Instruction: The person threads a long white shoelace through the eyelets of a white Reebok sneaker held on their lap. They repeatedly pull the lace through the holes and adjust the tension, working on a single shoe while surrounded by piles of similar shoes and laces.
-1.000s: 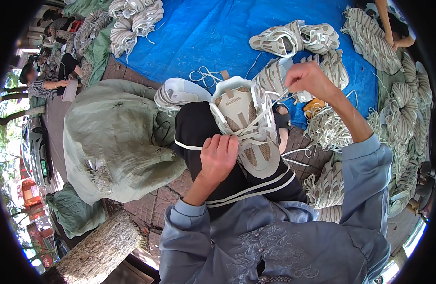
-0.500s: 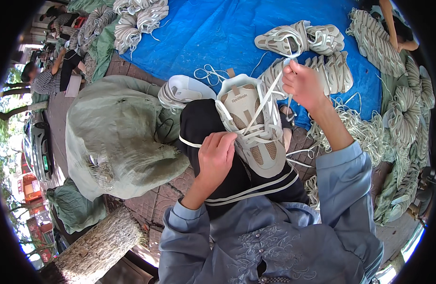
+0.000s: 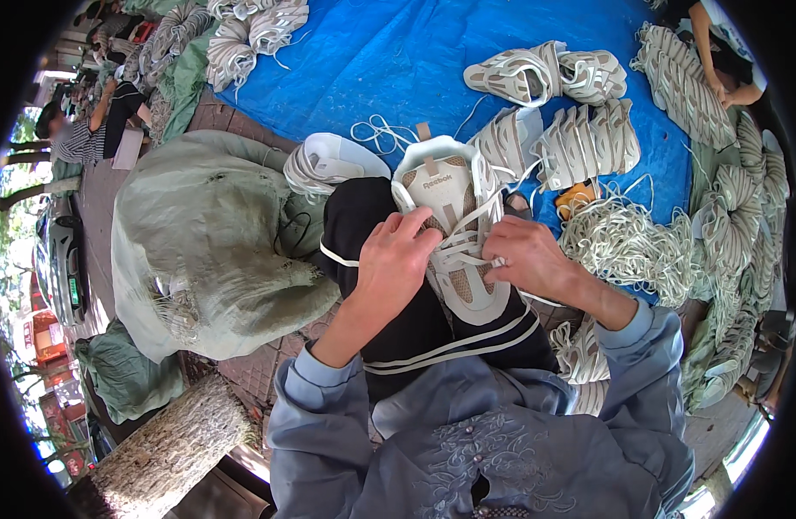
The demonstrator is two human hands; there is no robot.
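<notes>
Both grips closed on work: left hand [image 3: 396,259] steadied the shoe [image 3: 454,233] lying on my lap; right hand [image 3: 527,259] pinched its white lace [image 3: 467,257] taut across the tongue

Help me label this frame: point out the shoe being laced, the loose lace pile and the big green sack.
shoe [image 3: 454,277], head view, mesh toe area.
lace pile [image 3: 627,246], head view, middle of the tangle.
green sack [image 3: 203,242], head view, its bulging side.

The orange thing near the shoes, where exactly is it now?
In the head view, the orange thing lies right of centre on the blue sheet, just below the shoes and beside the pile of white laces.
</notes>
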